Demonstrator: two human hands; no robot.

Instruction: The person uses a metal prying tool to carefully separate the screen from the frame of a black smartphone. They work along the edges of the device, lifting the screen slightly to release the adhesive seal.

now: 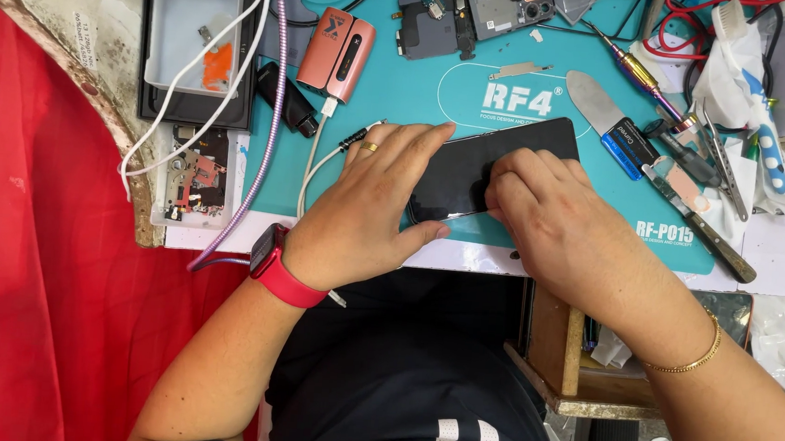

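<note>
Left hand: the left hand [368, 208] lies fingers loosely spread over the near-left end of a black smartphone [493, 168], palm down, thumb tucked under the phone's lower edge; it presses on the phone rather than closing round it. A gold ring sits on one finger and a red smartwatch [276, 266] is on the wrist.
Right hand: the right hand [554, 218] has its fingers curled together on the phone's middle, fingertips bent down onto the dark glass. A thin pale sliver shows at the phone's lower edge beside these fingers; whether they pinch it I cannot tell. A gold bracelet [691, 361] circles the wrist.
Phone: it lies flat and slightly tilted on the teal work mat [401, 92], near the mat's front edge, between both hands.
Containers: a white open tray [192, 27] at the far left holds a small orange piece and a little metal part.
Devices: a salmon-pink box-shaped gadget [337, 53] with a white cable lies left of the phone's far end.
Tools: a flat metal pry blade with a blue label [613, 121] lies right of the phone, with tweezers [717, 160] and screwdrivers just beyond.
Labels: the mat bears white printed lettering in its centre and near its right corner.
</note>
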